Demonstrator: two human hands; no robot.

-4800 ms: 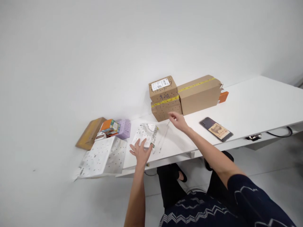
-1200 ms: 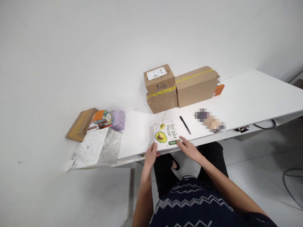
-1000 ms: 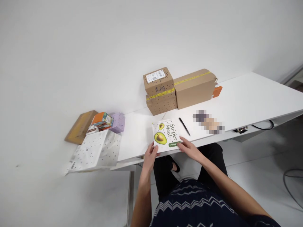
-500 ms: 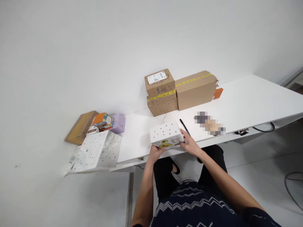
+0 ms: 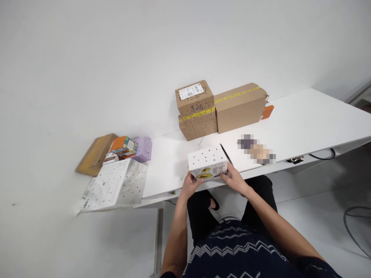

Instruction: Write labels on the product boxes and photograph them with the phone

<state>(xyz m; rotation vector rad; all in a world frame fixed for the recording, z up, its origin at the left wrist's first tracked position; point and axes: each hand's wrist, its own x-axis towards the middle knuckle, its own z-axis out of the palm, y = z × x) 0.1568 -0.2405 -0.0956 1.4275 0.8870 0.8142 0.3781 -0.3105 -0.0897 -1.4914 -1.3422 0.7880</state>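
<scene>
A white cardboard box (image 5: 207, 157) with small dark spots on top and an avocado picture on its near side is held between my two hands at the table's front edge. My left hand (image 5: 189, 186) grips its lower left corner, thumb on the printed face. At the right end, my right hand (image 5: 233, 178) is closed on the box, its thumb on the front and the other fingers round the side. Just behind the box's right end, a black pen (image 5: 225, 153) lies on the table, partly hidden by the box.
Brown cartons stand at the back: a labelled one (image 5: 194, 101) on another, beside a long carton (image 5: 242, 108). An orange box (image 5: 267, 112) is behind. At left are a white spotted package (image 5: 116, 181), an orange box (image 5: 124, 146) and a lilac box (image 5: 144, 149). A pixelated patch (image 5: 256, 149) lies at right.
The white box has shifted slightly to the right in my hands and tilted so its printed side shows more. It now covers more of the pen. The view has moved a little.
</scene>
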